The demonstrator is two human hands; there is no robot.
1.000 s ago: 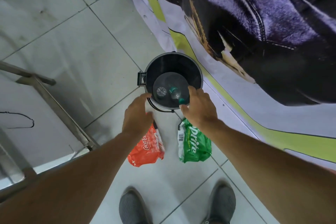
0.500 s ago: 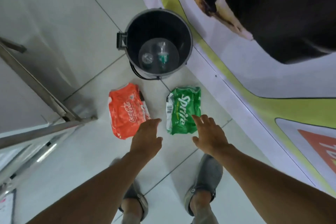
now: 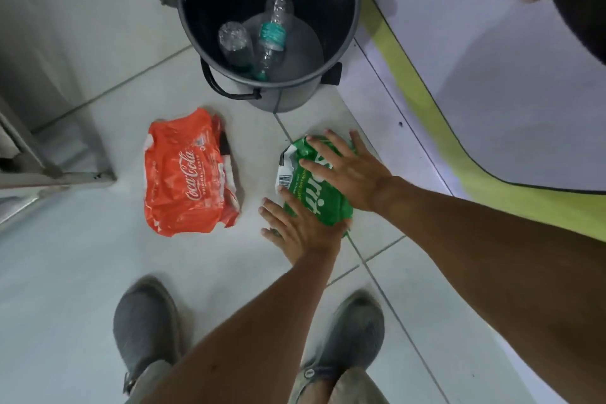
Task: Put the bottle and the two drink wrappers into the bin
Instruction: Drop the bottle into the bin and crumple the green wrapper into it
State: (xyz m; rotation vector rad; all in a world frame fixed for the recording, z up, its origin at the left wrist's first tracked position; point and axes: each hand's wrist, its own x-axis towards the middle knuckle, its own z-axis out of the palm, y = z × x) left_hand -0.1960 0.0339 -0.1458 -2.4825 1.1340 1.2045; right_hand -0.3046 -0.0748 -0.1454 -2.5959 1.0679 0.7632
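The green wrapper (image 3: 314,188) lies crumpled on the white tiled floor (image 3: 82,272), just in front of the bin (image 3: 285,98), with both hands on it. The right hand (image 3: 347,170) rests flat on its upper part with the fingers spread; the left hand (image 3: 295,229) lies flat on its lower edge, fingers also spread, partly on the floor. Neither hand has closed around it.

The red wrapper (image 3: 187,174) lies flat on the floor to the left of the green one, apart from it and untouched.

Inside the dark round bin lies a clear bottle (image 3: 272,36) with a teal label, and beside it a second clear bottle (image 3: 234,43).

Two grey shoes (image 3: 144,321) stand at the bottom of the view. A metal frame (image 3: 49,170) sits at the left, and a printed banner (image 3: 492,75) with a yellow-green stripe lies along the right.
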